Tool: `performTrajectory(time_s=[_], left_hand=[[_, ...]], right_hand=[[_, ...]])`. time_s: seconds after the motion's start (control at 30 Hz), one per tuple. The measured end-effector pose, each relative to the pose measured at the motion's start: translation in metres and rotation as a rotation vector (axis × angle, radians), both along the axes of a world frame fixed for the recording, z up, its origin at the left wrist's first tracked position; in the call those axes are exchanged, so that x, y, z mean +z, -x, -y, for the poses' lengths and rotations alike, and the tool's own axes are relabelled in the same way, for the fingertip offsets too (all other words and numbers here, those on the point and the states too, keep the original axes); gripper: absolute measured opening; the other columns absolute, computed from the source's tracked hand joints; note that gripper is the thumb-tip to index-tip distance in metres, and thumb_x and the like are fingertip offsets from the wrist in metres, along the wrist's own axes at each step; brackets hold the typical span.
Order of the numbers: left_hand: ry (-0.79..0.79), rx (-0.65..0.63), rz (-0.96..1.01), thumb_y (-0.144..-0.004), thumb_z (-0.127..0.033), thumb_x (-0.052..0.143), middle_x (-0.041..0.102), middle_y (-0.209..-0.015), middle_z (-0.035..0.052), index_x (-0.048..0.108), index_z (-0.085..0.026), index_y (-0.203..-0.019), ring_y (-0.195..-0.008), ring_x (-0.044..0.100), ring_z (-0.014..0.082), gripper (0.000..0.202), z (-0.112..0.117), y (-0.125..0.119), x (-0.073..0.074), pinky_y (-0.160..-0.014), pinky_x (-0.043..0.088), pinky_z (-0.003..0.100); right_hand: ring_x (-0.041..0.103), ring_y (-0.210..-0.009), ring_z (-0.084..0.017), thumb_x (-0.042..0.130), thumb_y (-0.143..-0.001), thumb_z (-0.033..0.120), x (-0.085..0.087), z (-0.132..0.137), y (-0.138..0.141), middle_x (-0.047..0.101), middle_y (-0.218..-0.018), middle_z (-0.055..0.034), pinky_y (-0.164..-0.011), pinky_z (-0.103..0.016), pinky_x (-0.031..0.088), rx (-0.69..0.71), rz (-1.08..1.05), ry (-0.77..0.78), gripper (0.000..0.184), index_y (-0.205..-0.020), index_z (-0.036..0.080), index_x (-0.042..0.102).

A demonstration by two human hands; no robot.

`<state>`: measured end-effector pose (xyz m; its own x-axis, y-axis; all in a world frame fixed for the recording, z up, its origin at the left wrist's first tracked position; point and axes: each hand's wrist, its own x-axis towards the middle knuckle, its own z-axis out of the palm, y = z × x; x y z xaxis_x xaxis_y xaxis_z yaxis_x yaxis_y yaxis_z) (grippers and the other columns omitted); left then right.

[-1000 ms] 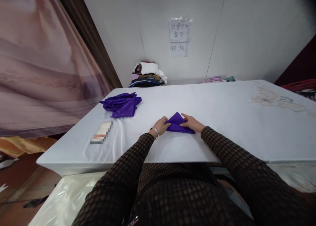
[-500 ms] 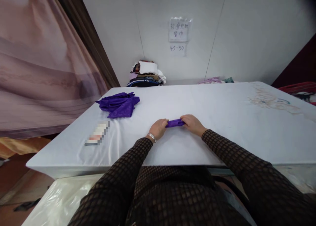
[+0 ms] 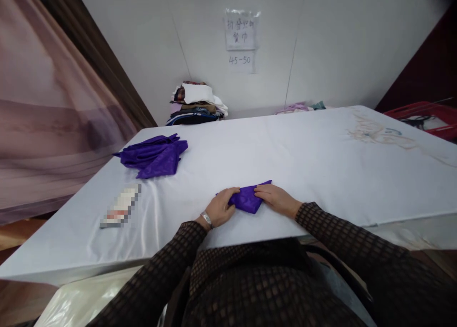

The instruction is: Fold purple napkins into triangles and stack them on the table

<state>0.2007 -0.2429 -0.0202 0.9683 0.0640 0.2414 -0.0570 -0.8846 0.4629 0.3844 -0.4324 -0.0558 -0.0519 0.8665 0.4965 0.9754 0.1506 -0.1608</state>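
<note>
A small folded purple cloth napkin (image 3: 247, 201) lies on the white-covered table in front of me, with a point facing my body and another sticking up at the upper right. My left hand (image 3: 219, 208) grips its left part, thumb beneath and fingers curled over the top edge. Over the right part, the fingers of my right hand (image 3: 279, 199) press together on the cloth; its thumb is hidden. Farther left rests a loose heap of purple cloth napkins (image 3: 153, 155), apart from both hands.
A blurred-out flat object (image 3: 121, 207) lies on the tablecloth (image 3: 321, 174) at the left. Stacked clothes (image 3: 198, 103) and lilac cloth (image 3: 294, 108) are at the back. A red basket (image 3: 428, 117) stands at the far right, a pinkish curtain (image 3: 53, 103) at the left.
The napkin went from a narrow strip held between my fingertips to a wider, pointed shape lying nearer me. Both hands came closer to my body, and my view shifted.
</note>
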Motion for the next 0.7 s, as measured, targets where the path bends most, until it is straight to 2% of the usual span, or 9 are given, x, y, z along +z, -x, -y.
performTrajectory(time_s=[0.1,0.2,0.37,0.5,0.57,0.63,0.7], left_hand=[[-0.056,-0.005,-0.022,-0.086,-0.025,0.044,0.044,-0.141,0.0112,0.043,-0.016,-0.131,-0.132,0.037,0.0222,0.046,0.013,-0.013,0.005,-0.112,0.028,0.044],[-0.157,-0.008,-0.102,-0.091,-0.039,0.042,0.036,-0.147,0.0125,0.040,-0.014,-0.136,-0.138,0.028,0.0244,0.052,0.027,-0.025,0.001,-0.113,0.022,0.047],[-0.319,-0.003,-0.210,-0.090,-0.051,0.039,0.032,-0.148,0.0145,0.036,-0.012,-0.139,-0.138,0.026,0.0267,0.062,0.036,-0.029,-0.015,-0.112,0.021,0.048],[-0.388,-0.009,-0.218,-0.091,-0.051,0.036,0.031,-0.149,0.0135,0.036,-0.013,-0.140,-0.138,0.025,0.0261,0.062,0.035,-0.028,-0.018,-0.113,0.021,0.047],[-0.401,-0.008,-0.224,-0.092,-0.051,0.034,0.030,-0.150,0.0134,0.035,-0.012,-0.141,-0.138,0.025,0.0262,0.063,0.035,-0.027,-0.018,-0.113,0.021,0.047],[-0.405,-0.007,-0.219,-0.092,-0.051,0.034,0.030,-0.150,0.0133,0.034,-0.012,-0.141,-0.138,0.026,0.0262,0.063,0.035,-0.028,-0.018,-0.113,0.020,0.047],[-0.400,-0.007,-0.205,-0.092,-0.051,0.035,0.031,-0.149,0.0132,0.035,-0.013,-0.141,-0.138,0.027,0.0260,0.062,0.035,-0.028,-0.019,-0.113,0.020,0.047]], right_hand=[[0.057,-0.112,-0.020,0.042,-0.091,0.013,0.001,0.000,0.000,0.063,-0.118,-0.0132,-0.095,-0.041,0.047,0.002,-0.003,0.031,0.030,-0.112,0.014,0.063],[0.053,-0.118,-0.021,0.043,-0.090,0.012,0.004,0.000,0.002,0.061,-0.122,-0.0138,-0.100,-0.044,0.042,0.006,-0.003,0.097,0.032,-0.116,0.014,0.061],[0.042,-0.129,-0.022,0.046,-0.086,0.009,0.007,0.009,0.006,0.056,-0.130,-0.0130,-0.108,-0.050,0.030,0.003,-0.077,0.166,0.041,-0.126,0.015,0.055],[0.040,-0.130,-0.021,0.047,-0.086,0.013,0.006,0.021,0.001,0.056,-0.131,-0.0114,-0.108,-0.049,0.031,-0.013,-0.280,0.064,0.040,-0.124,0.017,0.057],[0.044,-0.127,-0.021,0.047,-0.085,0.015,0.007,0.027,-0.006,0.057,-0.130,-0.0095,-0.106,-0.046,0.035,-0.109,-0.434,-0.017,0.038,-0.121,0.020,0.059],[0.053,-0.118,-0.021,0.048,-0.084,0.017,0.008,0.030,-0.016,0.061,-0.123,-0.0083,-0.099,-0.041,0.043,-0.304,-0.618,-0.074,0.035,-0.115,0.021,0.063],[0.063,-0.099,-0.020,0.051,-0.082,0.020,0.011,0.031,-0.026,0.068,-0.110,-0.0075,-0.086,-0.036,0.051,-0.504,-0.804,-0.066,0.031,-0.109,0.020,0.065]])
